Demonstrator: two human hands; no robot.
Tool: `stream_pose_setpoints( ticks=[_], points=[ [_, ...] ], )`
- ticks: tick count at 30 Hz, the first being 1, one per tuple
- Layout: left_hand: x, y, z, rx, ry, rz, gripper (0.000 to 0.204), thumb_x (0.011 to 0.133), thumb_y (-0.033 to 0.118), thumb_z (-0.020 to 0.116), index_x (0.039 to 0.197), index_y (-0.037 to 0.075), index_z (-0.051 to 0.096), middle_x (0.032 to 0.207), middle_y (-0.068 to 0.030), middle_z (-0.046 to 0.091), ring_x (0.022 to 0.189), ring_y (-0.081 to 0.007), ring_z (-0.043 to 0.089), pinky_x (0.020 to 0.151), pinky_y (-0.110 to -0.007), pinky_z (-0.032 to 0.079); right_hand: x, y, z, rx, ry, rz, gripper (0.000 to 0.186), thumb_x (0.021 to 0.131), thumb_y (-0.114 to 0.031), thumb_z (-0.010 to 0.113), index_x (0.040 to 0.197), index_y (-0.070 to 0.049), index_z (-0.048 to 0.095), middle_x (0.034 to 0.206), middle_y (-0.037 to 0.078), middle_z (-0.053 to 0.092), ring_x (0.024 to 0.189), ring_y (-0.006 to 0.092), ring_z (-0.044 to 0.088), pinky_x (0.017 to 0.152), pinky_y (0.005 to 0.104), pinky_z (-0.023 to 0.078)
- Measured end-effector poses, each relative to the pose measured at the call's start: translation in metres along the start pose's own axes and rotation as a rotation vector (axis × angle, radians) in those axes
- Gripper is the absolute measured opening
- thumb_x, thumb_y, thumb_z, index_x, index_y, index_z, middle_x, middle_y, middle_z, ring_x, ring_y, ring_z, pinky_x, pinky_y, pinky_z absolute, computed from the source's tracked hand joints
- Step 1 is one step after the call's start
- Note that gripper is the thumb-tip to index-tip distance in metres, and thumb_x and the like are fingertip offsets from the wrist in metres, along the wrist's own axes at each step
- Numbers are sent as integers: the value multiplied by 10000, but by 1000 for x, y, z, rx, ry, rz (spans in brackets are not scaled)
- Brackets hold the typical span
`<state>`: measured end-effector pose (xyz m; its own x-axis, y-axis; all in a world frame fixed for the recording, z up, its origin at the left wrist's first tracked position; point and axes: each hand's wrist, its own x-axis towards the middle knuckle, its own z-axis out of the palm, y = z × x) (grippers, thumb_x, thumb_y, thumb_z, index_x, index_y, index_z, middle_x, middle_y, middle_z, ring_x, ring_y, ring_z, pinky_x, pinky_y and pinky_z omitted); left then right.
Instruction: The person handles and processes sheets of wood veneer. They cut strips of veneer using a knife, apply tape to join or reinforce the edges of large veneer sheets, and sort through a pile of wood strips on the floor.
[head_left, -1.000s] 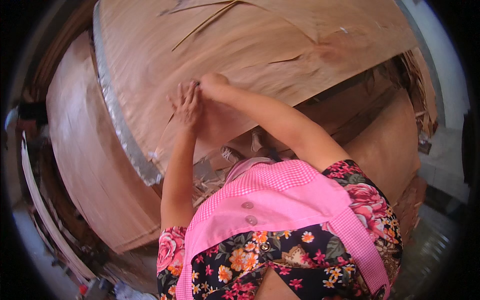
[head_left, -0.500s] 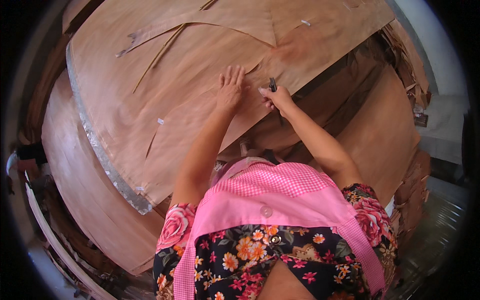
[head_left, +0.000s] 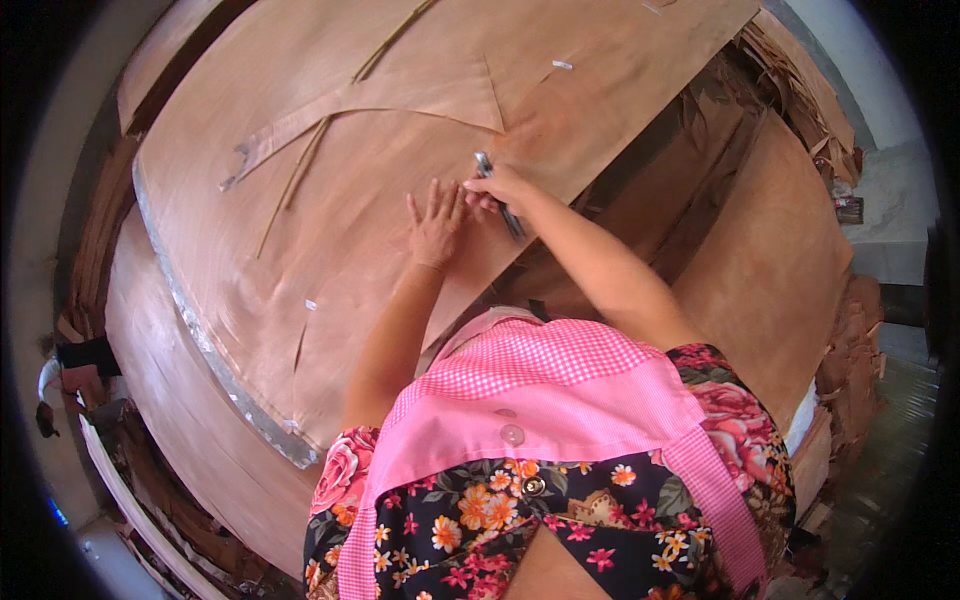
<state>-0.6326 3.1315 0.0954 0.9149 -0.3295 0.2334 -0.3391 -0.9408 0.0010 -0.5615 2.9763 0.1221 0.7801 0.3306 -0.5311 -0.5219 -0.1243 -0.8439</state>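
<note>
Wood sheet (head_left: 240, 290) lies just beyond the pink apron (head_left: 540, 400), and ahead of that apron the left hand (head_left: 436, 235) rests palm down on the sheet, fingers spread — the right hand (head_left: 502, 188), just beside it, is closed around a slim tool (head_left: 484, 163). Farther out from the apron — and to its left — a thin stick (head_left: 294, 180) shows beside a ragged strip (head_left: 290, 128).

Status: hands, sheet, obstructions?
Right hand gripping tool. Left hand spread on sheet. Sheet slit left of left forearm. Thin strip on sheet, clear of both hands.
</note>
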Motion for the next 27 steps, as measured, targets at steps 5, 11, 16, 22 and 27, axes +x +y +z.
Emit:
stream_pose_setpoints(
  ticks=[5, 11, 16, 22, 27],
  points=[
    [-31, -6, -25, -81, -47, 65, 547, 799, 235, 466, 1322, 170, 319, 1407, -73, 223, 1308, -316, 147, 1022, -568, 63, 5, -29, -32, -881, 530, -363, 377, 728, -272, 659, 1035, -72, 570, 753, 92, 643, 667, 216, 616, 596, 346, 470],
    [-219, -17, -97, -166, -474, -268, 676, 750, 322, 568, 1335, 133, 288, 1411, -91, 208, 1312, -308, 142, 1027, -545, 74, 91, -81, -65, -1330, 358, -532, 466, 653, -300, 715, 1062, -141, 560, 1166, 103, 512, 950, 290, 560, 722, 381, 462],
    [-302, -52, -117, -198, -349, -411, 461, 759, 194, 533, 1205, 114, 444, 1320, -89, 357, 1248, -274, 287, 995, -506, 209, 109, -93, -55, -1342, 395, -424, 363, 720, -241, 651, 1051, -129, 554, 1054, 127, 558, 861, 283, 575, 683, 386, 462],
    [-234, -78, -200, -58, -288, -455, 19, 721, 104, 487, 739, 102, 489, 657, -49, 529, 705, -215, 562, 682, -352, 412, -49, -81, 104, -937, -302, -654, 261, 735, -228, 603, 944, -73, 612, 785, 187, 605, 735, 310, 598, 645, 380, 464],
    [-212, -72, -232, 202, 444, -313, 183, 700, 120, 533, 875, 108, 584, 846, -43, 611, 916, -209, 572, 886, -364, 389, -136, -42, 194, -1102, -366, -1060, 151, 698, -106, 639, 846, -78, 642, 780, 155, 612, 725, 300, 600, 634, 351, 474]
  ],
)
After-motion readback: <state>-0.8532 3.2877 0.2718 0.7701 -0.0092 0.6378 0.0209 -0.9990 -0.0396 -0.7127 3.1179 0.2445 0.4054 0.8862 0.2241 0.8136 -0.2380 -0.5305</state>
